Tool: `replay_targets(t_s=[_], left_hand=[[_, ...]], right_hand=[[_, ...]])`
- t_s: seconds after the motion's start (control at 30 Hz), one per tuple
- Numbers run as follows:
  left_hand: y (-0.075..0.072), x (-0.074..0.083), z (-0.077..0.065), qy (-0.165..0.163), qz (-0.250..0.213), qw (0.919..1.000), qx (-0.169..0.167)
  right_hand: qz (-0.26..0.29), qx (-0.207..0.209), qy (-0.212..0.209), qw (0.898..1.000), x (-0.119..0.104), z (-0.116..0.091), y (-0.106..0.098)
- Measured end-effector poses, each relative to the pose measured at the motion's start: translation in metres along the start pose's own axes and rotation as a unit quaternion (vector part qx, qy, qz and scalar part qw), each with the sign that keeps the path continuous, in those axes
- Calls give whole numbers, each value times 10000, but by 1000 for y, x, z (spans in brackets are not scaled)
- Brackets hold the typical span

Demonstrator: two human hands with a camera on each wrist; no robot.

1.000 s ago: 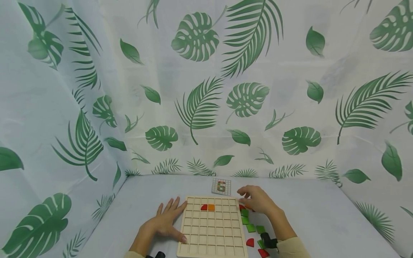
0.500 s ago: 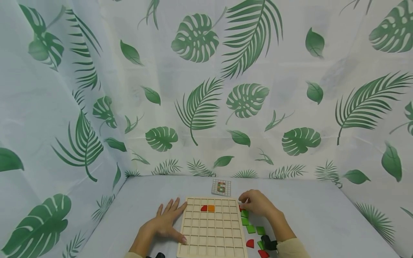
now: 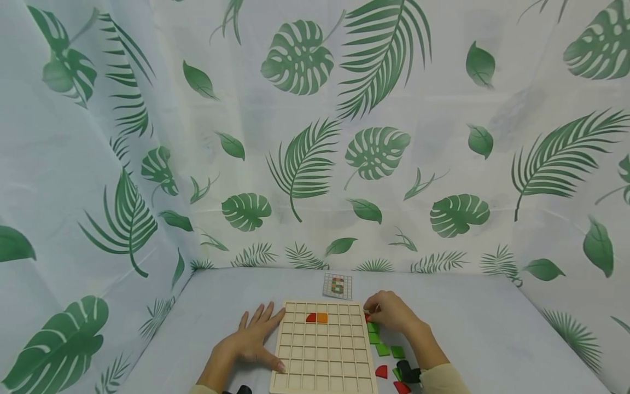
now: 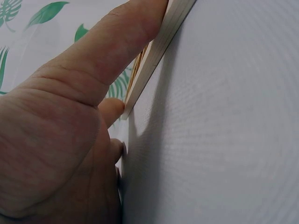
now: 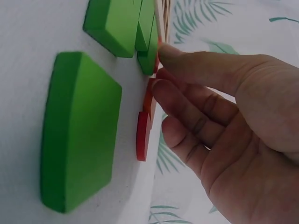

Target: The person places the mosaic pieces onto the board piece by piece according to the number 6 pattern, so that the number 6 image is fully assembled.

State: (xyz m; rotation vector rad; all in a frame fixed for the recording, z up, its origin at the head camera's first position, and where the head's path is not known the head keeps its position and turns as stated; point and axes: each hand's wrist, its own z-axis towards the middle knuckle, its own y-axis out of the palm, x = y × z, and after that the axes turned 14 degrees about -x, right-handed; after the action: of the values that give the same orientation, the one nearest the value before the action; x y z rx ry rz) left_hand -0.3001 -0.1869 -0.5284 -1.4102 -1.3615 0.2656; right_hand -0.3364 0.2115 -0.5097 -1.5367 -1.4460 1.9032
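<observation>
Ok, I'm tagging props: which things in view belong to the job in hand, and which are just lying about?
Likely the job:
gridded board
placed red piece
placed orange square
loose green pieces
loose red pieces
second orange piece
patterned card

Just around:
leaf-print backdrop
black wrist devices
tabletop

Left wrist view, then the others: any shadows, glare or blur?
Left wrist: dim, with a soft shadow across the pale table surface beside the pale wooden grid board; right wrist: slightly soft detail, the nearest green square tile darker on its side than its top; head: fairly even light, no strong glare, the small printed grid card too small to read clearly.
</observation>
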Motion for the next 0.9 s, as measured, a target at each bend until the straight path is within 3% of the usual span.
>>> replay_targets(t_s=[0.3, 0.6, 0.9], left_hand=[[0, -4, 3, 16, 1, 10000, 3], [1, 0, 3, -260, 63, 9996, 11], [1, 1, 1, -200, 53, 9998, 4]], right_hand=[[-47, -100, -121, 9999, -1, 1, 0], [-85, -79, 129, 9998, -7, 1, 3], [-222, -197, 279, 9992, -12, 0, 3]])
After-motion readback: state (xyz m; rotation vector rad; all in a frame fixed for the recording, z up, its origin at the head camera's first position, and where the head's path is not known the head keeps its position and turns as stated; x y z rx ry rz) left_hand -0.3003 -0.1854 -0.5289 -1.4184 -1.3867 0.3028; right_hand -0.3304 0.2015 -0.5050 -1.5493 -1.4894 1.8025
